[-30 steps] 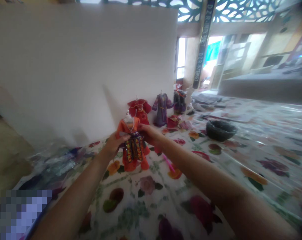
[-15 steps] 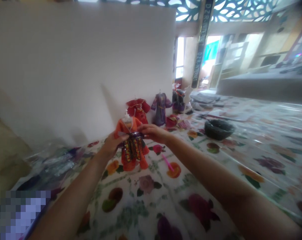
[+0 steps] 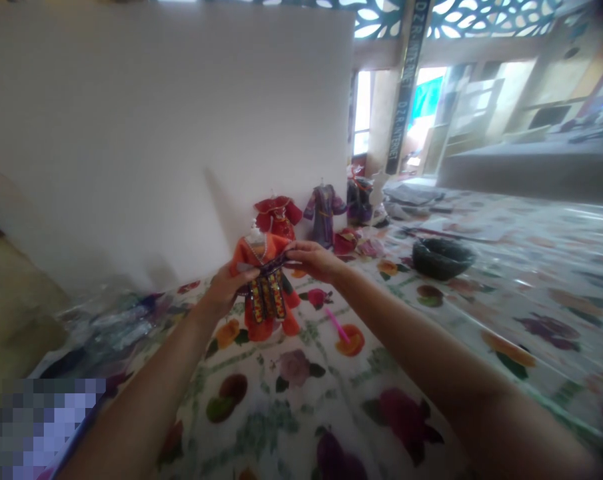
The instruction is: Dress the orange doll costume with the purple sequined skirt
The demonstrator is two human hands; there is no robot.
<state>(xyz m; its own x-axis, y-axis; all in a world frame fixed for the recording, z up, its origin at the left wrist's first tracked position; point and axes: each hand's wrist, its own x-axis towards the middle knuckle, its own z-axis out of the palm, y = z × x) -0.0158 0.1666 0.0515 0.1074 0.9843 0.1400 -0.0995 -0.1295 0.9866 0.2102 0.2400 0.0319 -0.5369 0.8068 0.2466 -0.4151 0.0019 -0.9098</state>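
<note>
A small doll form in an orange outfit stands upright on the flowered tablecloth. Across its waist runs a dark, shiny belt with patterned yellow and red panels hanging below it. My left hand is closed at the doll's left side, on the belt's end by the waist. On the other side, my right hand pinches the belt's right end between thumb and fingers, holding it a little off the doll.
Behind stand a red dress and a purple dress on small forms. A black bowl sits to the right, a pink stick nearer. Clear plastic bags lie left. A white board rises behind.
My right hand has raised the belt's right end, so the belt now slants upward to the right. My left hand stays at the waist. The view has shifted slightly.
</note>
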